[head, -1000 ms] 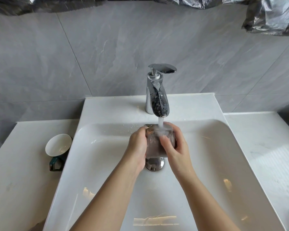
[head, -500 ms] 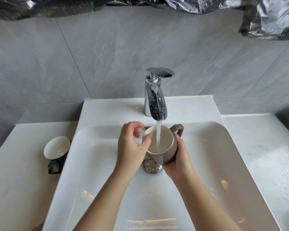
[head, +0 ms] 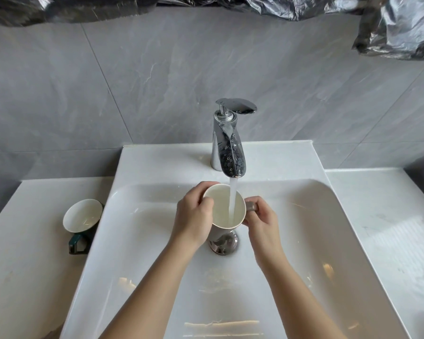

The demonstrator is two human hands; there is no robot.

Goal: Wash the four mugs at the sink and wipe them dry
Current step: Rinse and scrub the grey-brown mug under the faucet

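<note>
A grey-brown mug (head: 220, 211) with a cream inside stands upright under the running chrome tap (head: 228, 145), and water streams into it. My left hand (head: 194, 217) grips its left rim, thumb inside and fingers round the outer wall. My right hand (head: 261, 221) pinches the handle on the mug's right side. Both hands hold it over the chrome drain plug (head: 223, 243) in the white sink (head: 304, 241). A second mug (head: 82, 220), dark green outside and white inside, stands on the counter left of the basin with its handle toward me.
White counter (head: 389, 241) extends on both sides of the basin. A grey tiled wall rises behind the tap, with crinkled black plastic sheeting (head: 397, 28) hanging along the top. No cloth or other mugs are in view.
The mug was turned from mouth-down to upright under the stream. My left hand moved from the outer wall onto the rim, and my right hand shifted to the handle.
</note>
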